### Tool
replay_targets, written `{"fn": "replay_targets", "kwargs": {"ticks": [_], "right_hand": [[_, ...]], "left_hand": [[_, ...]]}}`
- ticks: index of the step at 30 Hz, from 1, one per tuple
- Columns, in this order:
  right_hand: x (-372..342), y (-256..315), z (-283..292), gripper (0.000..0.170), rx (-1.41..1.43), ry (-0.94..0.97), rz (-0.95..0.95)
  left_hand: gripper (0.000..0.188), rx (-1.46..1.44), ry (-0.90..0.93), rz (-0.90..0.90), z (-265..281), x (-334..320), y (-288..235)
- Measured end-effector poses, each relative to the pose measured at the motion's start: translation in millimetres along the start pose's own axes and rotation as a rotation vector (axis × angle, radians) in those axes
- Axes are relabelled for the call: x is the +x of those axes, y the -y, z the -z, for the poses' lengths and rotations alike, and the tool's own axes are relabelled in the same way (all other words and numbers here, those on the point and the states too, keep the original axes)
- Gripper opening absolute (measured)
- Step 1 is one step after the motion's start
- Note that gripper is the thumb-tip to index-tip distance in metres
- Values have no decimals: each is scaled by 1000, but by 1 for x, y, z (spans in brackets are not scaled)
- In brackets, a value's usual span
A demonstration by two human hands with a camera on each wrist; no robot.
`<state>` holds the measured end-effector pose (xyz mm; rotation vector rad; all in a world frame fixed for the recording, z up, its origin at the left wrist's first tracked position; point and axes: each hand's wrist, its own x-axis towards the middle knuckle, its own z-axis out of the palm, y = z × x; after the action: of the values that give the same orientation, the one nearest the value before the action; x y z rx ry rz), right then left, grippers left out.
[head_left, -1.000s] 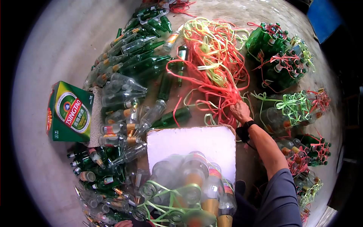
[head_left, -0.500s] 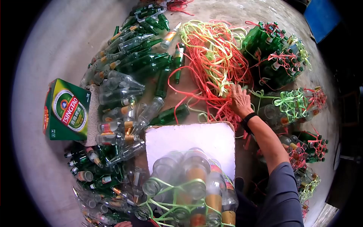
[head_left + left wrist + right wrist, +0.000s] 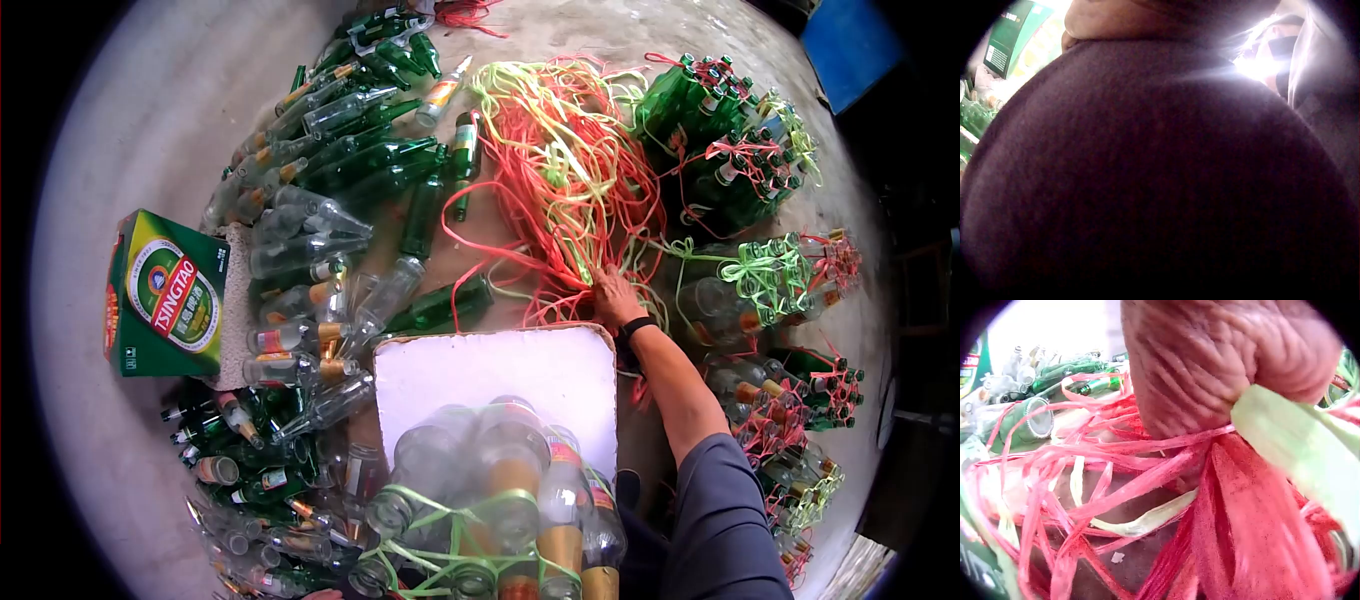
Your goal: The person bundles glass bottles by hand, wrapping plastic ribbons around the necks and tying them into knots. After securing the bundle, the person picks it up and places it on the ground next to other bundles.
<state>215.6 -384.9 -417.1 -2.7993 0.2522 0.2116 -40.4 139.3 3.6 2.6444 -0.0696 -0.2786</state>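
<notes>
In the head view my right hand (image 3: 618, 300) is at the near end of a long heap of red and yellow-green plastic ribbon (image 3: 570, 150). Its fingers grip the gathered strands; the right wrist view shows a pale green strip (image 3: 1297, 437) coming out by the palm and a red bunch (image 3: 1260, 519) hanging below. The fingertips are hidden there. My left hand (image 3: 1135, 19) rests on dark cloth (image 3: 1147, 162), mostly out of sight. Before me a bundle of clear glass bottles (image 3: 510, 460), tied with green ribbon, stands over a white board (image 3: 500, 365).
Many loose green and clear bottles (image 3: 370, 160) lie along the left. A green Tsingtao carton (image 3: 170, 295) stands on a pale block (image 3: 235, 310) farther left. Tied bottle bundles (image 3: 700, 105) line the right side. A blue panel (image 3: 850, 50) is at the upper right.
My right hand moved up onto the ribbon heap with fingers spread, then drew back down to its near end and closed on strands. The ribbons shifted; the bottles stayed put.
</notes>
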Motion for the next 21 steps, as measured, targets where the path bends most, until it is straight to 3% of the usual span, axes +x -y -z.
{"fn": "replay_targets", "kwargs": {"ticks": [1,3,5,7,9,10,13,21], "right_hand": [[-4,-1,1,22,42,63,-35],[-11,-1,4,20,11,-12,-21],[-19,-3,11,20,55,132,-112],[-30,-4,17,25,73,55,-135],[-40,6,42,35,219,69,-211],[-44,12,56,47,216,124,-266],[-54,10,71,55,221,141,-261],[-90,-9,46,72,56,193,-207]], "left_hand": [[36,-2,8,-3,1,-1,-1],[36,-7,14,-7,2,-5,-4],[34,-9,12,-3,3,-8,-6],[33,-13,8,-12,3,-14,-7],[32,-19,0,-23,3,-19,-8],[31,-40,10,-31,3,-20,-8],[31,-66,8,-59,4,-27,-12],[32,-83,-21,-146,-1,-47,-5]]}}
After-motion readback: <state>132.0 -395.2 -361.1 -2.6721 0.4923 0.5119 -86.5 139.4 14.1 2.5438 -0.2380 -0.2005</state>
